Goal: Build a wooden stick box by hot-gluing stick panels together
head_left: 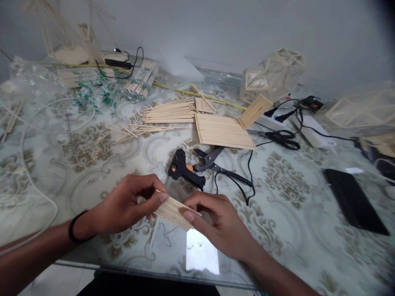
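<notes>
Between my two hands is a small panel of wooden sticks [174, 210] laid side by side, held tilted above the table's front part. My left hand [135, 203] pinches its left end, thumb on the near face. At the right end, my right hand [212, 220] grips it with the thumb in front and fingers behind. Just beyond lies a black glue gun [187, 170] with an orange trigger. Beside it rest dark-handled cutters [220, 164]. Farther back sits a larger stick panel [224, 129] with a narrower panel [256, 111] standing on its right side.
Loose wooden sticks [169, 112] lie behind the glue gun. Packaged sticks [140, 80] and plastic wrappers [98, 96] are at the back left. Scissors [282, 139], a power strip [273, 121] with cables and a black phone [354, 200] lie rightward. Wrapped stick frames [273, 76] stand behind.
</notes>
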`<state>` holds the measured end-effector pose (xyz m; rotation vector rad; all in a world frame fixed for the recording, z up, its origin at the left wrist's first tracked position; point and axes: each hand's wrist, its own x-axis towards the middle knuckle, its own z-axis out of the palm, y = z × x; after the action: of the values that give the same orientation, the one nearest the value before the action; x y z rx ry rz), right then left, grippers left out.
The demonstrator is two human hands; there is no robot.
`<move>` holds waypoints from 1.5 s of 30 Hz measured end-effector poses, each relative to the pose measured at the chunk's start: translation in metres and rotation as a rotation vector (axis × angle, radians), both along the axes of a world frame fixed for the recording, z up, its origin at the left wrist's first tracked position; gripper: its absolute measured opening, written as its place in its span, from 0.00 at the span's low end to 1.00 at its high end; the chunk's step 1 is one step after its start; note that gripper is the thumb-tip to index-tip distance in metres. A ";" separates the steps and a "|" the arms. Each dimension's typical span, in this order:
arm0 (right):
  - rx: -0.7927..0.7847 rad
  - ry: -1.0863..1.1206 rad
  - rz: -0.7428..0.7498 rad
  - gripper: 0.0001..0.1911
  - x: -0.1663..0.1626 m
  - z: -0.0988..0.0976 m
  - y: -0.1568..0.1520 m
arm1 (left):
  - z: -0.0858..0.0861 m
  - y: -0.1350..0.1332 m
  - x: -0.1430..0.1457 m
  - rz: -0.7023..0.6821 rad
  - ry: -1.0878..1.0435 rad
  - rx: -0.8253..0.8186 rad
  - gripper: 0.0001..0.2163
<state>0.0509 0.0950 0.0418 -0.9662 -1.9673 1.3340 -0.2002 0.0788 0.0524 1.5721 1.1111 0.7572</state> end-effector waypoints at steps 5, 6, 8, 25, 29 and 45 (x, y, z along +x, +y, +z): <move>0.041 -0.015 -0.008 0.14 -0.001 0.000 -0.002 | 0.000 -0.002 0.001 -0.024 0.027 0.044 0.12; 0.053 -0.013 -0.011 0.14 -0.001 0.001 -0.002 | -0.001 -0.003 0.002 -0.029 0.026 0.044 0.12; 0.068 -0.010 -0.011 0.15 0.000 0.002 -0.002 | -0.002 -0.003 0.002 -0.034 0.023 0.046 0.11; 0.087 0.037 -0.025 0.15 0.001 0.002 -0.002 | -0.005 -0.004 0.001 -0.045 -0.004 -0.020 0.11; 0.070 0.027 -0.038 0.15 -0.001 0.003 -0.001 | -0.004 -0.002 0.001 -0.033 -0.005 -0.006 0.12; 0.024 0.010 -0.041 0.16 -0.003 0.000 -0.001 | -0.003 -0.003 0.002 -0.019 0.100 0.087 0.11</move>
<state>0.0477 0.0936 0.0421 -0.9820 -1.9414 1.2870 -0.1977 0.0757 0.0490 1.7075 1.1471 0.7297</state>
